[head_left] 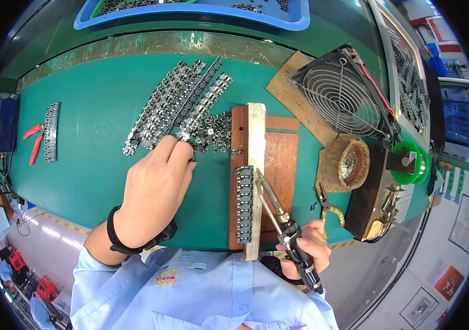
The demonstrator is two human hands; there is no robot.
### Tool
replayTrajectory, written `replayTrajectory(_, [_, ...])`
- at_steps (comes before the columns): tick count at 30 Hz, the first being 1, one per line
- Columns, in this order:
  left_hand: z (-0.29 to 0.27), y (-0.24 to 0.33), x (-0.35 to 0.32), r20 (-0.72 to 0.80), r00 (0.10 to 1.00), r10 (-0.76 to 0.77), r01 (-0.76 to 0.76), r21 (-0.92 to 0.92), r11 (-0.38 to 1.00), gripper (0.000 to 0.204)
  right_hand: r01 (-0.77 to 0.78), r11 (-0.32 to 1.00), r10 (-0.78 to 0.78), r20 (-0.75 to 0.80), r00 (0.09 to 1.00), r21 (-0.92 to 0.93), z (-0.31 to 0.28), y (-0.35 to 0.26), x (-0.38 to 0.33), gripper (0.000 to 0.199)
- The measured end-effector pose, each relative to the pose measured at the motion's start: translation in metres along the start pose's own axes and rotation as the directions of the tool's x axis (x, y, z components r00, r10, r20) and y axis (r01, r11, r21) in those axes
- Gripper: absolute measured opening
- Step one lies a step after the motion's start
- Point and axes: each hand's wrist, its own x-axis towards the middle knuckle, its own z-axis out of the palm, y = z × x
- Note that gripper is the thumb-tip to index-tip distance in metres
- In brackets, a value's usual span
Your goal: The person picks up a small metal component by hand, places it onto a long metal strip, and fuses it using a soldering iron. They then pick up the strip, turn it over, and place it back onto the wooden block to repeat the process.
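The left hand pinches at the loose metal connectors on the green desk. The right hand grips a soldering iron beside the wooden jig holding a connector row. A blue tray holds more parts.

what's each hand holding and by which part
Right hand holds the black-handled soldering iron by its handle. Left hand reaches into the pile of small silver metal parts; its grip is hidden.
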Motion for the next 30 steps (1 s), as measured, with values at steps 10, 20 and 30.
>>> replayTrajectory(10, [0.0, 0.001, 0.001, -0.011, 0.996, 0.088, -0.089, -0.099, 0.991, 0.017, -0.082, 0.997, 0.083, -0.086, 0.993, 0.014, 0.01, 0.005, -0.018, 0.041])
replayTrajectory(20, [-0.008, -0.003, 0.001, 0.023, 0.996, 0.083, -0.081, -0.068, 0.994, 0.02, 0.044, 0.997, -0.027, -0.266, 0.964, 0.06, 0.016, 0.018, -0.022, 0.039])
replayTrajectory(30, [-0.004, 0.007, 0.0, 0.059, 0.998, 0.032, -0.006, -0.393, 0.92, 0.019, -0.069, 0.997, 0.076, -0.195, 0.978, 0.041, 0.014, 0.011, -0.024, 0.039])
